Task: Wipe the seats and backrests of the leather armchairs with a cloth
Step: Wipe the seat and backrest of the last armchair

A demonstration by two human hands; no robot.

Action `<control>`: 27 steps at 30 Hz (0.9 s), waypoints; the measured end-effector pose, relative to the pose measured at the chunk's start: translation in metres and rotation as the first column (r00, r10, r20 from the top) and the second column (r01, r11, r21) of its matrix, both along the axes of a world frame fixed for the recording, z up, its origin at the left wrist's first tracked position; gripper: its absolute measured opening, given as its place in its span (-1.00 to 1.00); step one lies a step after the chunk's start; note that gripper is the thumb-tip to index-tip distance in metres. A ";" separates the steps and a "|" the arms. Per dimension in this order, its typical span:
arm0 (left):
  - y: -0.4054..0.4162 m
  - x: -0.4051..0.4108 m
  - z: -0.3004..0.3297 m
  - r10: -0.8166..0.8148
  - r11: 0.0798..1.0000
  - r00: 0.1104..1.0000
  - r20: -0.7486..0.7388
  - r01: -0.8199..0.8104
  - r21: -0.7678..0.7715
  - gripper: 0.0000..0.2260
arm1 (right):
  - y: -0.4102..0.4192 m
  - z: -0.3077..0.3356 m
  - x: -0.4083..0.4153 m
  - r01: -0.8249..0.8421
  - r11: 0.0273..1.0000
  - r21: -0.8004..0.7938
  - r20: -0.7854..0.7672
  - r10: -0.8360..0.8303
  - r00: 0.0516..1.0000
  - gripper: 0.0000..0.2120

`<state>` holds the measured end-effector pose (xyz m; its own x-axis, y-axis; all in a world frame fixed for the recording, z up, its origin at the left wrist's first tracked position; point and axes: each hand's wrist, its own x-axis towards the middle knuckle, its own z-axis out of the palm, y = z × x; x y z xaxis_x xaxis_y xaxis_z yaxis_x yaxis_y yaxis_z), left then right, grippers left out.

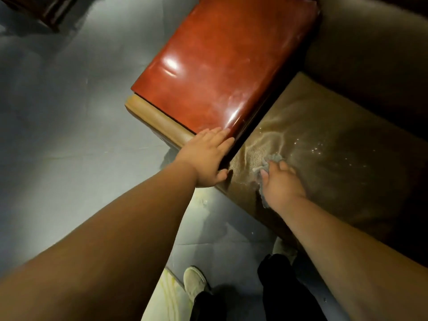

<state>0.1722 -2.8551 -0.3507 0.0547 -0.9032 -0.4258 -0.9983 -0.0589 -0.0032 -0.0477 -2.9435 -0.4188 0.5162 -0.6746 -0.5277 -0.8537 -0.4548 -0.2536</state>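
Grey floor (69,112) fills the frame's left. At centre-right, the right hand (281,186) grips a grey cloth (269,164) on the olive leather seat (324,147); the left hand (208,156) rests flat, fingers straight, on the red armrest (220,66).

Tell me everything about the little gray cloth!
The cloth is small, gray and fuzzy-looking with ragged edges. It lies crumpled on the tan leather seat, near its front left corner. The right hand presses down on it, fingers curled round it, so only bits peek out above and beside the hand. Shiny droplets dot the seat nearby.
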 end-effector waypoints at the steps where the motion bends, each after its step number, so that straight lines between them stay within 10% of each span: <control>1: -0.007 0.010 -0.016 -0.075 0.997 0.997 0.031 0.075 0.000 -0.16 | 0.002 -0.016 0.003 0.007 0.999 -0.050 0.023 -0.006 1.000 -0.49; 15: -0.045 0.070 -0.111 -0.125 0.926 0.992 0.002 0.117 -0.359 -0.25 | 0.004 -0.138 0.018 -0.492 0.822 -0.286 0.072 0.530 0.845 -0.44; 21: -0.044 0.072 -0.117 -0.131 0.903 0.990 -0.056 0.096 -0.418 -0.25 | -0.026 -0.138 0.072 -0.090 0.928 -0.360 0.080 0.127 0.989 -0.46; 27: -0.044 0.073 -0.118 -0.120 0.907 0.991 -0.058 0.086 -0.412 -0.25 | 0.026 -0.134 0.043 -0.599 0.772 -0.210 0.156 0.632 0.759 -0.50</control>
